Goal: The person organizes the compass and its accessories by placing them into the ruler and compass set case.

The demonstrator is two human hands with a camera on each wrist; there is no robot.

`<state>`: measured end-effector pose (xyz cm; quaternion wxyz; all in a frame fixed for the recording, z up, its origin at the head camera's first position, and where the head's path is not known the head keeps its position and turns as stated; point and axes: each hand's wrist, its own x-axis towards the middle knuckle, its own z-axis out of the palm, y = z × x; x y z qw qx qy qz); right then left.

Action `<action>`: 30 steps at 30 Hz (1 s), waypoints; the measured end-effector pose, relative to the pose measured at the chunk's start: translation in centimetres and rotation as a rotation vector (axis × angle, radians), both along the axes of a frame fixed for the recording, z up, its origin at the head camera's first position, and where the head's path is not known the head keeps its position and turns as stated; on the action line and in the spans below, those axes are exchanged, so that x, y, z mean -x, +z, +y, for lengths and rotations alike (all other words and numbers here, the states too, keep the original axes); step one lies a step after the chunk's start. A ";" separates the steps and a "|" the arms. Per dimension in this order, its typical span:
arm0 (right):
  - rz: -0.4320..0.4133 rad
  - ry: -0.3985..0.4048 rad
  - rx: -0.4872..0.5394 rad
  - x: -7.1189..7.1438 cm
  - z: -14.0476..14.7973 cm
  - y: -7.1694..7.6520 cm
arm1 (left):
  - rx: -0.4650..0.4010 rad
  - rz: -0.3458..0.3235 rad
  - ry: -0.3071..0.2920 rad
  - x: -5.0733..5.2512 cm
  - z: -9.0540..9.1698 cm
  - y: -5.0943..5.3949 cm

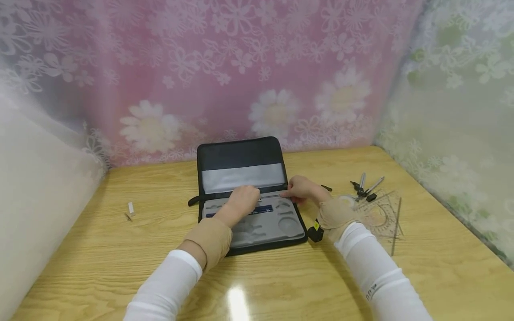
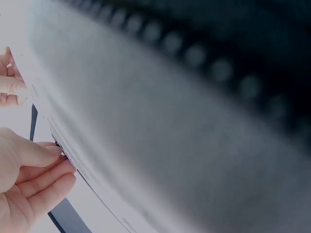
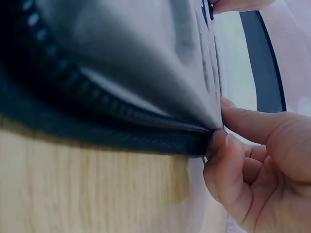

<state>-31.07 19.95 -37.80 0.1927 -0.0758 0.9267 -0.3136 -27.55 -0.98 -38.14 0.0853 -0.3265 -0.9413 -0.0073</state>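
A black zip case (image 1: 241, 153) stands open on the table, its grey moulded tray (image 1: 237, 243) facing up. A dark blue, pen-like piece (image 1: 263, 209) lies in a tray slot, partly behind my left arm. Along the tray's far edge runs a thin grey strip (image 1: 271, 196); its exact kind is unclear. My left hand (image 1: 244, 198) is over that edge, thumb and fingers pinched at the strip's left end, where something small and dark shows. At the far right corner, my right hand (image 1: 301, 189) pinches the other end between thumb and forefinger.
To the right lie compasses (image 1: 363, 191), clear drawing templates (image 1: 379, 216), a roll of tape (image 1: 347, 200), a black and yellow object (image 1: 316, 232) and a small black piece (image 1: 327, 188). A white block (image 1: 130, 207) and a tiny metal piece (image 1: 128, 217) are at left.
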 end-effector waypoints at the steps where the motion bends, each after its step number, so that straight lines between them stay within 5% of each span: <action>1: -0.005 -0.010 0.012 0.1 0.0 0.0 | -0.001 0.008 -0.004 0.1 -0.1 0.0; 18: -0.038 0.015 0.063 0.2 0.3 -0.2 | 0.025 -0.064 0.029 0.2 -0.4 0.3; 25: 0.113 0.094 0.003 0.0 1.2 -0.4 | -0.073 -0.213 0.122 0.5 -2.5 0.6; 30: 0.245 0.052 -0.006 -0.1 3.5 -0.5 | -0.150 -0.189 0.191 0.4 -6.5 0.8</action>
